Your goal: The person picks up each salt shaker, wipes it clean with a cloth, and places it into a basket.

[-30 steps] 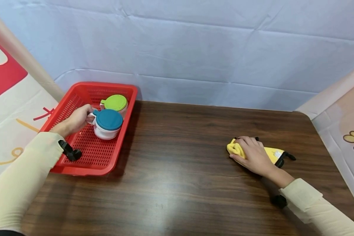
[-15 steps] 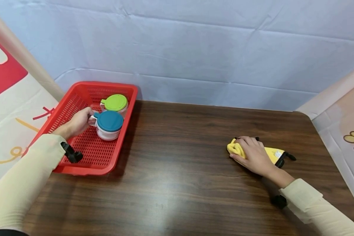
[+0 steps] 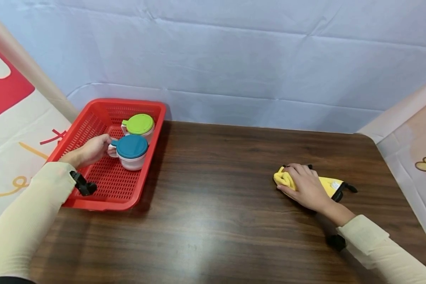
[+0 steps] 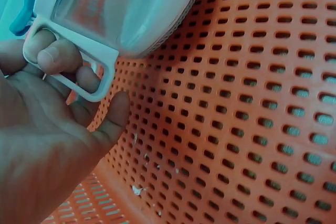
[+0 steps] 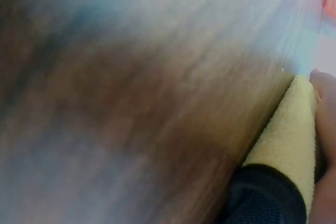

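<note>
In the head view, my left hand (image 3: 92, 150) reaches into a red plastic basket (image 3: 136, 197). Its fingers hook through the white handle of a clear seasoning jar with a blue lid (image 3: 132, 146). The left wrist view shows those fingers curled inside the handle loop (image 4: 107, 72), the thumb off it. Just behind stands a similar jar with a green lid (image 3: 140, 124). Far to the right, my right hand (image 3: 303, 185) grips a bunched yellow cloth with black edging (image 3: 284, 178) on the table. In the right wrist view, the thumb lies along the cloth (image 5: 286, 129).
A dark wood-grain table (image 3: 213, 197) stretches between the basket and the cloth. Pale sheeting (image 3: 220, 59) closes off the back, and printed panels stand at both sides. The basket's perforated floor (image 4: 236, 103) shows around the jar.
The blue-lidded jar and my left hand have shifted slightly toward the front of the basket. My right hand and the yellow cloth have stayed put.
</note>
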{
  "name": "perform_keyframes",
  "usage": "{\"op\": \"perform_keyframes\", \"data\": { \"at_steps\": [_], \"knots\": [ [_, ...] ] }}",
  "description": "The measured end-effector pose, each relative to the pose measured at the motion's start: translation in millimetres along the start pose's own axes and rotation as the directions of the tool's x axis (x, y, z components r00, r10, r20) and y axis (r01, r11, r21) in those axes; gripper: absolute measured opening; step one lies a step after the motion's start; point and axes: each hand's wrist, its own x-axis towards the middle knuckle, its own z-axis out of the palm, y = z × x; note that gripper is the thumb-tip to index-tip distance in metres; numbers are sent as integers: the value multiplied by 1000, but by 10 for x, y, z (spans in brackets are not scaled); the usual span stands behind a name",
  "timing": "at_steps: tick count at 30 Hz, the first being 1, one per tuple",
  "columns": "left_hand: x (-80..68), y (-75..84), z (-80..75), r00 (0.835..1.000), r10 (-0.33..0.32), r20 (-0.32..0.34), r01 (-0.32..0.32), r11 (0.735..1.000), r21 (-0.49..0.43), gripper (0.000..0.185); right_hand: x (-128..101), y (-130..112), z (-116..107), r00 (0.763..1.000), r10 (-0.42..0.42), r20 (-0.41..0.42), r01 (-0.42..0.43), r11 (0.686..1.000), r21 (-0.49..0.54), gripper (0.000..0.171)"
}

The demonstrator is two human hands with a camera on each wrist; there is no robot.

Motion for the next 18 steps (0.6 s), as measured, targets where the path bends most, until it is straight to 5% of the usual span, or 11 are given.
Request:
{"op": "perform_keyframes", "data": {
  "at_steps": [7, 18],
  "knots": [
    [0, 23, -19, 997, -39, -66, 47, 992, 117, 33, 3, -7, -9, 1000, 3, -2, -3, 1000, 6, 47],
    [47, -16, 11, 995, -48, -86, 59, 989, 136, 32, -12, 0, 2, 1000, 7, -3, -7, 1000, 10, 47]
  ]
}}
